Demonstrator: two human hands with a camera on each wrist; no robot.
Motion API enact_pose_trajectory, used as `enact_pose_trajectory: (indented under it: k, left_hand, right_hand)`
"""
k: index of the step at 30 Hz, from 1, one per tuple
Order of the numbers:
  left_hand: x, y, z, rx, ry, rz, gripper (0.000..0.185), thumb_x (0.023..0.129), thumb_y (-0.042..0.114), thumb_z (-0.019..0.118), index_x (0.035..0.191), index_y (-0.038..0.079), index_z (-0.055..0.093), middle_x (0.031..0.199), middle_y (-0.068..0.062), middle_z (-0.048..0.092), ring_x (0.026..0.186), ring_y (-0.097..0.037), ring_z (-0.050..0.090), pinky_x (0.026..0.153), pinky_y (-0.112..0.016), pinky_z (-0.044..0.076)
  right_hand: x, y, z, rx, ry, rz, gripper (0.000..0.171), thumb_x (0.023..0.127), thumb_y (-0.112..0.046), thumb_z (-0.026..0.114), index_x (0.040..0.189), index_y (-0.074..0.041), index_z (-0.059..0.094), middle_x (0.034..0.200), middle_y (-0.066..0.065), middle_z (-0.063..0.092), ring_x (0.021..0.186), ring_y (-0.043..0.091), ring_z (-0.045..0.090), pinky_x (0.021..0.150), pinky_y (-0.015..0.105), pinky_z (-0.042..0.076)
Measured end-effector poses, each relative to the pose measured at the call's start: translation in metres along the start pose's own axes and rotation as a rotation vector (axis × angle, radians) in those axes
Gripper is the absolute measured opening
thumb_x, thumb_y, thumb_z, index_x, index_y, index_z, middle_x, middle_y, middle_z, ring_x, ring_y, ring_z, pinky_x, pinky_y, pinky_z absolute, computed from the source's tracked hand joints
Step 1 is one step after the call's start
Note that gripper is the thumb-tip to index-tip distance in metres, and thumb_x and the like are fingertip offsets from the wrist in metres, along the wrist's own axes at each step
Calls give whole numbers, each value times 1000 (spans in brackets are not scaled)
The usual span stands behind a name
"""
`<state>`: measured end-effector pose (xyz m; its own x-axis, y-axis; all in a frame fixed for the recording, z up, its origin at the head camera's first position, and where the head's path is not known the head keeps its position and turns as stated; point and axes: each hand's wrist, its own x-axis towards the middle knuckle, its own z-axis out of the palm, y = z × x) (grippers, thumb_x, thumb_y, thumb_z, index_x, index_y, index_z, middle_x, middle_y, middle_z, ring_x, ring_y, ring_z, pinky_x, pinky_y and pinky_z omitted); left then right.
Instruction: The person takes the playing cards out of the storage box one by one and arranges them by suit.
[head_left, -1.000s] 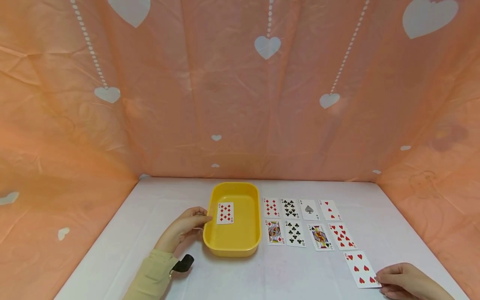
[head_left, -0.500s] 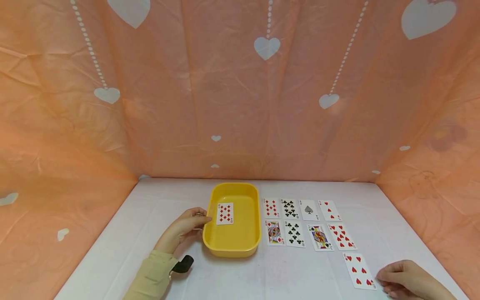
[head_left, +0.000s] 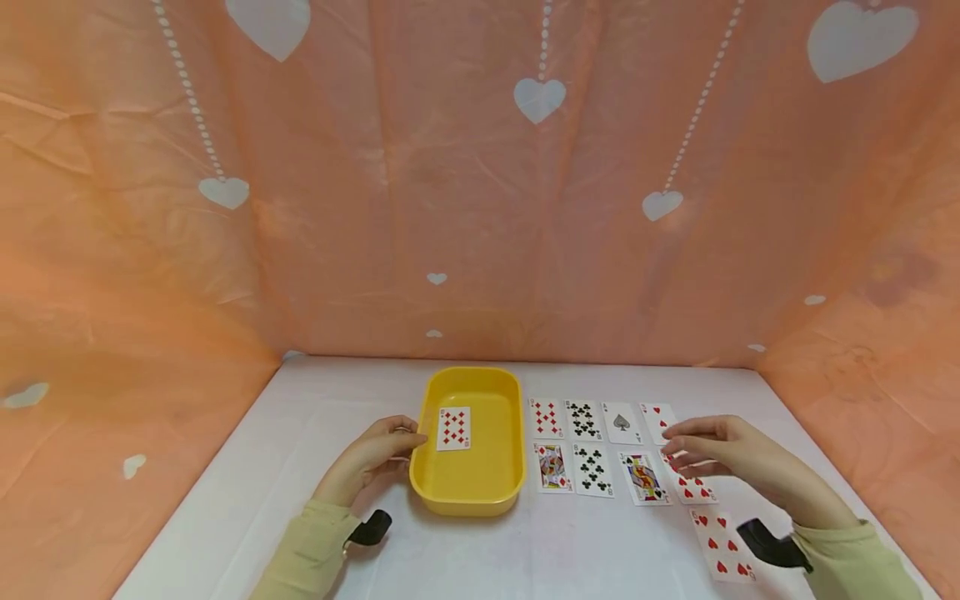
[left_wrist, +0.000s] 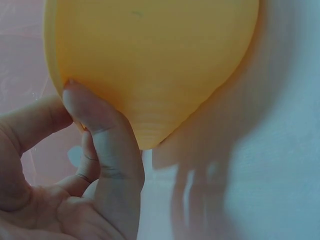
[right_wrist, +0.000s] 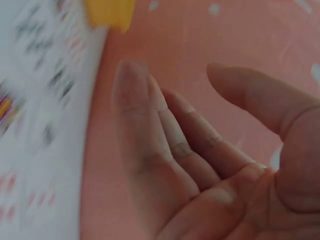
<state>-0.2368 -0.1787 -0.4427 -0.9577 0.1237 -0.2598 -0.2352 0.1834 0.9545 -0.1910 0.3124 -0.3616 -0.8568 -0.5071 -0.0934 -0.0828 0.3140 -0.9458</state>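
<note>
Right hand (head_left: 723,457) now up off six of hearts (head_left: 722,545), hovering over card rows, fingers loose, empty. Left hand (head_left: 375,454) pinches tray (head_left: 465,492) rim. We judge cards thin, slick: lift by edge.

Our left hand (head_left: 372,457) sits low at centre-left, forearm in a pale sleeve (head_left: 303,554) angling in from below, black wrist unit (head_left: 370,527) on it. Its fingers (left_wrist: 102,135) are curled, thumb and fingertips pressed forward. Our right hand (head_left: 723,458) is raised on the right, palm down, fingers (head_left: 686,432) extended leftward and slightly spread, holding nothing; the wrist view shows them straight with the thumb (right_wrist: 255,97) apart. Right forearm comes in from bottom right.
</note>
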Motion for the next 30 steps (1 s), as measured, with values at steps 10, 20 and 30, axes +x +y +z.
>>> enact_pose_trajectory:
  k: [10, 20, 30]
  left_hand:
    - [2, 1, 3, -7, -7, 0, 21, 88, 11, 65, 101, -1, 52, 85, -11, 64, 70, -18, 63, 54, -24, 48]
    - [5, 1, 3, -43, -16, 3, 20, 88, 9, 65, 99, -1, 51, 81, -7, 61, 65, -14, 59, 54, -24, 48]
    - [4, 1, 3, -55, -26, 17, 22, 87, 9, 66, 99, -1, 51, 79, -6, 59, 65, -13, 57, 54, -23, 48]
  right_hand:
    - [100, -52, 50, 100, -63, -70, 47, 98, -16, 54, 132, 14, 43, 119, 22, 60, 107, 35, 60, 91, 42, 48]
    - [191, -67, 118, 324, -56, 46, 41, 98, -10, 50, 128, 17, 44, 120, 30, 56, 102, 34, 63, 93, 46, 46]
    - [233, -44, 166, 339, 70, 244, 45, 92, -15, 57, 126, 12, 44, 125, 32, 48, 113, 45, 53, 95, 48, 45]
